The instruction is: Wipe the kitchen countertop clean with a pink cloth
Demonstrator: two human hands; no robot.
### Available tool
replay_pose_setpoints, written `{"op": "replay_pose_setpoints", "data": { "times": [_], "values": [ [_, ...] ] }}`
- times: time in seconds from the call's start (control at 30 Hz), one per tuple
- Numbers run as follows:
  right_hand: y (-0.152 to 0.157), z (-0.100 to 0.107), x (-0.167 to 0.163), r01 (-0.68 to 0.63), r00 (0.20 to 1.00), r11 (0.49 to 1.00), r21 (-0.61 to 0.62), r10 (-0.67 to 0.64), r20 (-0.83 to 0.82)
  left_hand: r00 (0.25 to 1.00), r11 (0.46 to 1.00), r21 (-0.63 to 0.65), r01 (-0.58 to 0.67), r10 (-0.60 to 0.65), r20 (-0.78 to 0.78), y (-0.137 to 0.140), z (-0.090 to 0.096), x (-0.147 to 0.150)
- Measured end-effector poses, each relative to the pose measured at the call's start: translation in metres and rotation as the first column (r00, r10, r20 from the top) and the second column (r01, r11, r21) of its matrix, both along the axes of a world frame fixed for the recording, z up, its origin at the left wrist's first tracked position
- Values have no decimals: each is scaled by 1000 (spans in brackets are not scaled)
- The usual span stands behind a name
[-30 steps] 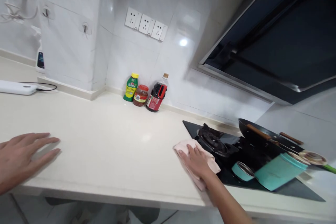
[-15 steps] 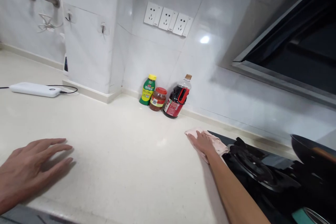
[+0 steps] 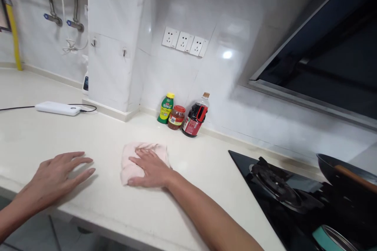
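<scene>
My right hand (image 3: 152,170) lies flat, fingers spread, on top of a pale pink cloth (image 3: 129,172) and presses it against the white countertop (image 3: 203,200). Part of the cloth is hidden under the palm. Off to the left, my left hand (image 3: 59,172) hovers over or rests lightly on the counter near its front edge; which of the two I cannot tell. Its fingers are stretched and apart, with nothing in them.
Along the wall stand a green squeeze bottle (image 3: 165,108), a red-lidded jar (image 3: 176,117) and a dark sauce bottle (image 3: 195,117). A white power bank (image 3: 57,108) with a cable lies left. At right are a black gas stove (image 3: 250,188), a wok (image 3: 332,170) and a range hood (image 3: 321,55).
My right hand and the cloth under it have moved left, from beside the stove to the middle of the counter. The view has shifted somewhat; my left hand looks much the same.
</scene>
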State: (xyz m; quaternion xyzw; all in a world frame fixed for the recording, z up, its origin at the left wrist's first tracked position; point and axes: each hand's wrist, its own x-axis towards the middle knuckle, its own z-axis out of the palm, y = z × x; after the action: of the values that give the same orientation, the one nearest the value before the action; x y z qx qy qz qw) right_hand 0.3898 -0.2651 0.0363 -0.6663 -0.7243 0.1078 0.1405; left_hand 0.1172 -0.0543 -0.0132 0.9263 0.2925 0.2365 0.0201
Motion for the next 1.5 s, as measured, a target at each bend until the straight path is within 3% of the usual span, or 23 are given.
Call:
{"op": "replay_pose_setpoints", "data": {
  "times": [0.07,0.17,0.3,0.43,0.5,0.53,0.67,0.83,0.93,1.03,1.1,1.17,1.27,1.33,1.5],
  "values": [
    [-10,1,3,61,998,998,-24,-61,-10,1000,1000,0,-5,5,-17,0,0,0],
    [-36,0,35,365,931,928,-80,-362,50,999,1000,1,-20,20,-41,-3,4,-1],
    [-94,-5,90,695,718,715,-69,-687,116,998,999,-8,-31,31,-56,-9,11,-2],
    [-174,-11,119,892,450,449,-48,-877,165,998,999,-11,-34,33,-53,-15,16,-2],
    [-210,-15,118,928,370,369,-41,-910,188,997,999,-13,-34,33,-64,-17,17,-1],
    [-226,-18,114,934,355,355,-38,-914,197,997,999,-12,-34,33,-70,-18,18,-1],
    [-268,-31,78,916,396,400,-30,-893,215,996,999,-22,-25,23,-88,-22,22,-1],
    [-274,-31,1,829,552,559,-7,-817,167,996,999,-41,-8,4,-92,-29,28,0],
    [-250,-16,-48,716,698,694,-76,-710,93,996,999,-37,-9,6,-93,-31,29,1],
    [-207,0,-83,550,831,822,-147,-556,-5,994,999,-35,-14,10,-107,-31,30,1],
    [-172,7,-94,431,896,889,-152,-442,-48,993,999,-37,-20,15,-118,-30,30,0],
    [-139,9,-94,352,930,923,-153,-364,-57,992,999,-42,-25,20,-127,-31,31,0],
    [-101,10,-73,382,920,910,-163,-391,-25,991,999,-41,-22,16,-131,-33,34,-2],
    [-90,9,-48,491,869,859,-148,-495,13,990,999,-34,-15,10,-138,-34,36,-2],
    [-121,7,12,739,674,673,-38,-735,76,989,999,-50,-22,14,-148,-34,38,-3]
  ]
}}
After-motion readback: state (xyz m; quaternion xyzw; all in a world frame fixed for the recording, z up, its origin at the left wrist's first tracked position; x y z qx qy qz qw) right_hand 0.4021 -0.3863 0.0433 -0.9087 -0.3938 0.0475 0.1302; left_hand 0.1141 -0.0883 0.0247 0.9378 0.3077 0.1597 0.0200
